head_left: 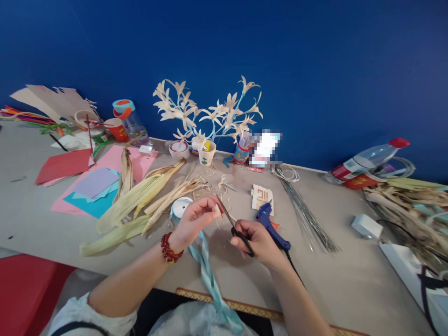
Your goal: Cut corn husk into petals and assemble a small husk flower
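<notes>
My left hand [199, 218], with a red bead bracelet [170, 248] at its wrist, pinches a small pale strip of corn husk [219, 213] between thumb and fingertips. In my right hand [257, 240] are black-handled scissors [241, 233], their blades pointing up and left beside the strip. Whether the blades touch it I cannot tell. Under my left hand lies a roll of light blue ribbon [181, 206], its loose tail [210, 275] running down over the table edge. A blue glue gun [271, 226] rests to the right of my right hand.
Corn husks [129, 200] and colored paper [96, 182] lie at left. Behind stands a white pot [206, 156] of husk flowers [227, 109]. Wires [304, 210], a plastic bottle [367, 161], a white adapter [367, 227] and more husks [409, 210] are at right. A blue wall [297, 60] borders the table.
</notes>
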Action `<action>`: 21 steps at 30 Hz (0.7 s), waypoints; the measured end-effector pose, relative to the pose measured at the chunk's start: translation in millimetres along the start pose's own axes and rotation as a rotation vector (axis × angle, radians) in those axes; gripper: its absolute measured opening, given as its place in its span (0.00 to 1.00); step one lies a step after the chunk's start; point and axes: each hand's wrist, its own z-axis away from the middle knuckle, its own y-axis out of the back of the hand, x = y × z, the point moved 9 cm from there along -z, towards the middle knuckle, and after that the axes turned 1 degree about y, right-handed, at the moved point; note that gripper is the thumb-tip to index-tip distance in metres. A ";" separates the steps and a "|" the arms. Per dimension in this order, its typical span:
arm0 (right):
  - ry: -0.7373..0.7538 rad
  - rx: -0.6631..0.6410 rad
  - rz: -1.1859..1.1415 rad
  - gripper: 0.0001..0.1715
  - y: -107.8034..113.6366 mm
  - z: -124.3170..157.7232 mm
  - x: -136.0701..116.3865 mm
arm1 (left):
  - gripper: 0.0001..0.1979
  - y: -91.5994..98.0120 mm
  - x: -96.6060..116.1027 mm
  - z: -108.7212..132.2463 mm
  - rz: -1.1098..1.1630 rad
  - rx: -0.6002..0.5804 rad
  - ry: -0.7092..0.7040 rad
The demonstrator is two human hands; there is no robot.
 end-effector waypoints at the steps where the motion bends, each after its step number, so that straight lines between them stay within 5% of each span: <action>1: -0.005 0.004 -0.016 0.31 0.0 -0.2 0.9 | 0.06 1.3 0.5 -0.5 0.008 0.017 -0.015; 21: 0.025 -0.012 0.006 0.31 -2.2 -1.8 1.1 | 0.06 4.0 -11.9 1.2 0.179 0.087 0.059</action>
